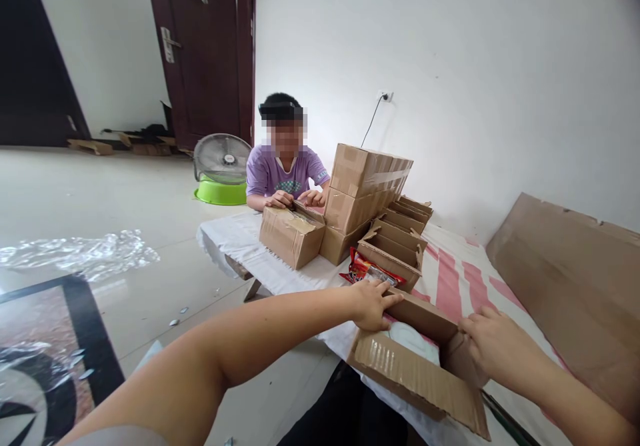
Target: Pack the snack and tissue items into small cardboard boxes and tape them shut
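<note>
Carton [420,376] at near edge of cloth-covered table [231,233]

Mouth up; long axis runs left to right, right end nearer the wearer. Probably light, stiff-walled, flaps bendy; end walls look the best hold. Left hand [373,305] spread over left end. Right hand [493,339] curled at right end; cannot tell whether it grips.

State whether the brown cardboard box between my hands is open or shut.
Open: the brown cardboard box has its near flap folded outward, exposing a whitish item inside.
</note>
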